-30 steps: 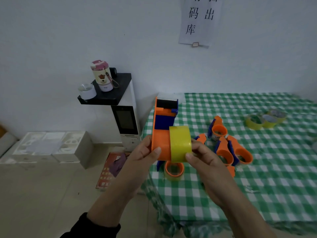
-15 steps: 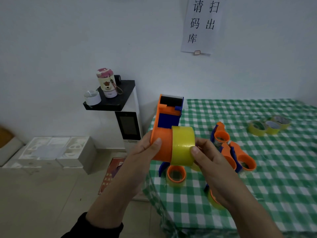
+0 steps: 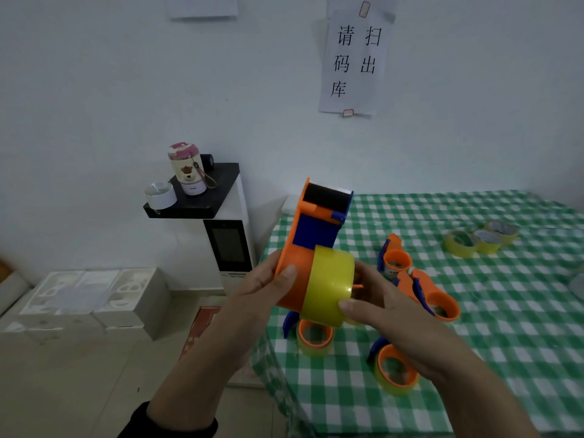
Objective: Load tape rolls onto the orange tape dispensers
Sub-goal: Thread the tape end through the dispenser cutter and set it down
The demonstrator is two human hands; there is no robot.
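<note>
Green-checked surface (image 3: 493,343) at right, white wall (image 3: 126,90) behind. Above its left edge, the orange tape dispenser (image 3: 295,279) is clasped in your left grip (image 3: 262,289); your right grip (image 3: 385,311) grasps the yellow tape roll (image 3: 328,289), seated partway on the dispenser, between both grips.

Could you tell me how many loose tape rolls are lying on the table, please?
3, clustered at the far right of the table: left roll, middle roll, rightmost roll. The right hand could hide others.
</note>
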